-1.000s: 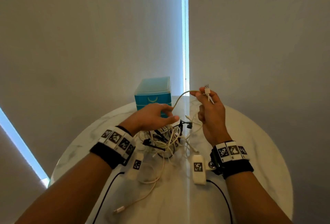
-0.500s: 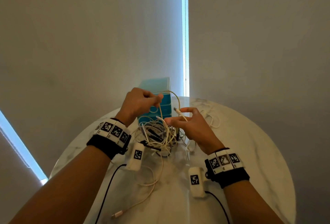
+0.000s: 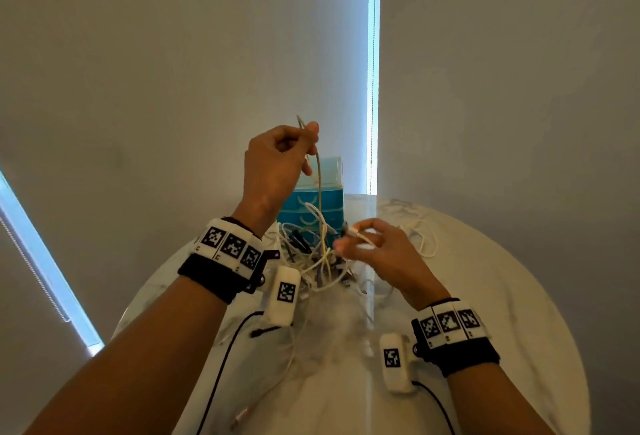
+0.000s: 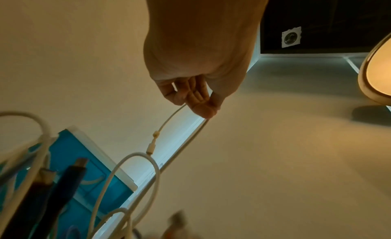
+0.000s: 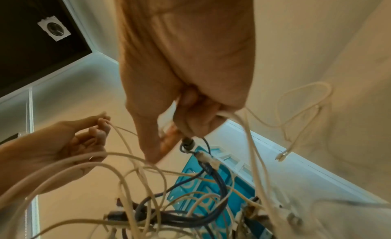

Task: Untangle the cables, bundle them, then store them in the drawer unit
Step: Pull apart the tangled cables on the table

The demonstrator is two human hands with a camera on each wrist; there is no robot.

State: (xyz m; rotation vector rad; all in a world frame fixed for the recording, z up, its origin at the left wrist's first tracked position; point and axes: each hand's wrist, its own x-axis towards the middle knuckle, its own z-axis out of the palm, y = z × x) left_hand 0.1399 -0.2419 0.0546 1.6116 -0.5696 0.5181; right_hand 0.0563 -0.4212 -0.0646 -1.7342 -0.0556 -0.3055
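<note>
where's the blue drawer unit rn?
In the head view, the blue drawer unit stands at the table's far edge, centre-left, behind the cable tangle and partly hidden by the raised left hand.

Dim interior lit chiefly by a narrow bright window strip (image 3: 374,71) between grey blinds; a second strip (image 3: 41,261) glows at lower left. The marble table (image 3: 485,296) carries a pale vertical reflection. Both wrist views show a warm yellow cast and strong wide-angle stretching; near cables (image 5: 148,209) are motion-blurred and out of focus.
</note>
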